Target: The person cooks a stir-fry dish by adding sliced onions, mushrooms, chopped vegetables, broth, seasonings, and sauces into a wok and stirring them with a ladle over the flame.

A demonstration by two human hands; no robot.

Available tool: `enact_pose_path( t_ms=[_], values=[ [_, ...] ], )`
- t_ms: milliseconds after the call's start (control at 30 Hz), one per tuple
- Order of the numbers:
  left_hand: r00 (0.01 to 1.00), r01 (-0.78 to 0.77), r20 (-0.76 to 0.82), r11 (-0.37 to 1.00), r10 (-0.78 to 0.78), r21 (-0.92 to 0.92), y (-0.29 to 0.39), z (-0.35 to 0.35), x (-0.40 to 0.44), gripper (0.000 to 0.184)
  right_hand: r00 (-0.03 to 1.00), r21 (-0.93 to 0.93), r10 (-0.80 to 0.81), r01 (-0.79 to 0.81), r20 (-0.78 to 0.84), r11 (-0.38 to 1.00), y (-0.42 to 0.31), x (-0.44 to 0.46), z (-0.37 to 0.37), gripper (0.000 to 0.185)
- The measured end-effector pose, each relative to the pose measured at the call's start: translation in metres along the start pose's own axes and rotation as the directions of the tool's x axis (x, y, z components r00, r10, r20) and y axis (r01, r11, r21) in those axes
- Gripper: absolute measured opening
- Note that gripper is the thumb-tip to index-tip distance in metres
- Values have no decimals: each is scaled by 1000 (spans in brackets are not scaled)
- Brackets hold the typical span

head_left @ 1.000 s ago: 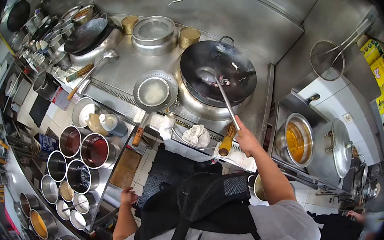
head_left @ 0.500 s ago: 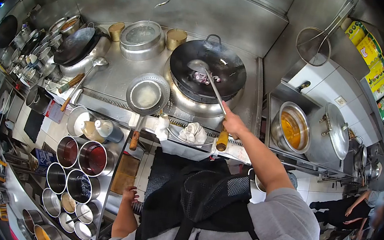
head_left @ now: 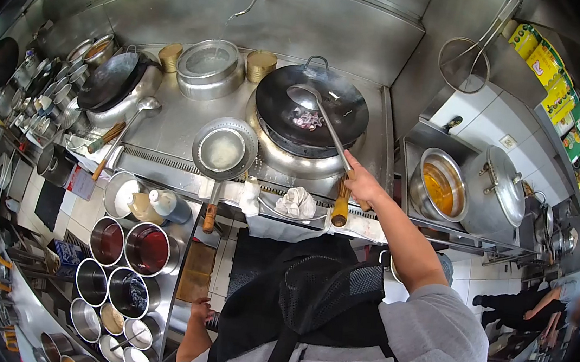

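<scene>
My right hand point(head_left: 366, 187) is wrapped round the handle of a long steel ladle point(head_left: 330, 124) reaching into the black wok point(head_left: 274, 112). The ladle's bowl rests inside, just above a small heap of purple and white sliced pieces, perhaps onion point(head_left: 307, 120). A bamboo brush point(head_left: 341, 207) stands just below this hand at the stove's front edge. My left hand point(head_left: 201, 309) hangs low beside my apron, near a dark ribbed thing; its fingers are too small and partly hidden to read. A perforated ladle with a strainer point(head_left: 224, 151) lies left of the wok.
A lidded-looking steel pot point(head_left: 210, 66) stands under the tap point(head_left: 249, 3). Several pots of sauces and seasonings point(head_left: 152, 248) crowd the left counter. On the right are a basin of orange liquid point(head_left: 438, 186) and a large lidded pot point(head_left: 498, 189). Another person point(head_left: 539, 299) stands far right.
My right hand has moved slightly right and down, drawing the ladle's bowl a little off the sliced pieces. A thin stream now shows below the tap. The camera view has shifted slightly.
</scene>
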State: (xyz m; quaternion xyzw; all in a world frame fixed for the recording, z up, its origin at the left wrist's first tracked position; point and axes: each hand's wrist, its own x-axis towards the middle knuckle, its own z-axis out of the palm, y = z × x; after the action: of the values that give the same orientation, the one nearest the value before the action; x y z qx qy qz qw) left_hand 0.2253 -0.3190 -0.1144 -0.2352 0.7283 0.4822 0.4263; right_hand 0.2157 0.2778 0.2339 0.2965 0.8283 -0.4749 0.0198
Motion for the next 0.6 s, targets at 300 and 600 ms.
enact_pose_path(
  t_ms=[300,600],
  values=[
    [984,-176,96,919,152,353,72,21,4,41,996,-69,83,-82,18,994,31,-10,12,88],
    [983,-179,34,982,181,-67,70,-2,28,40,999,-47,53,-52,11,998,3,-54,-6,88]
  ],
)
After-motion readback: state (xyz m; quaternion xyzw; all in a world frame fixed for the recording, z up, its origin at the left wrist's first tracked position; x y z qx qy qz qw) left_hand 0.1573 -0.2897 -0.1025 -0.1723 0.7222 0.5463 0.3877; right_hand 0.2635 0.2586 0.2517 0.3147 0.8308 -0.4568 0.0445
